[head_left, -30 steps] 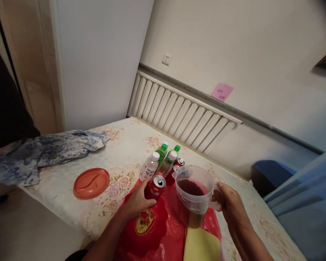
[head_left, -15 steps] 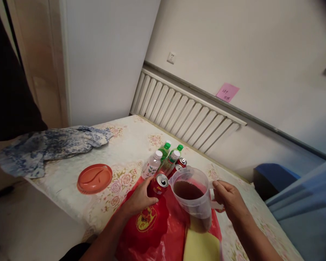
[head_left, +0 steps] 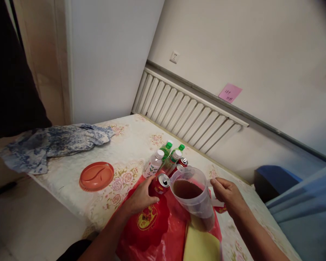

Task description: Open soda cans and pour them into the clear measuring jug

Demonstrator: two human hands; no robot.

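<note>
My left hand (head_left: 141, 196) is wrapped round an opened red drink can (head_left: 159, 185), its top facing up. My right hand (head_left: 228, 195) grips the handle of a clear plastic jug (head_left: 199, 208) that holds dark brown liquid (head_left: 187, 189). The jug leans left, its spout right beside the can's top. Whether liquid is flowing between them I cannot make out. Below both lie a red plate with a gold emblem (head_left: 147, 217), a red plastic bag (head_left: 175, 226) and a folded yellow cloth (head_left: 202, 244).
Behind the can stand a white-capped bottle (head_left: 153, 164), green-capped bottles (head_left: 167, 148) and more red cans (head_left: 183, 162). An orange-red divided plate (head_left: 96, 176) and blue-patterned fabric (head_left: 67, 143) lie left on the flowered tablecloth (head_left: 127, 125). A radiator (head_left: 187, 108) runs along the wall.
The jug's bottom has swung slightly right, so it leans a little more toward the can. My left hand keeps its hold on the can. The whole view has shifted slightly.
</note>
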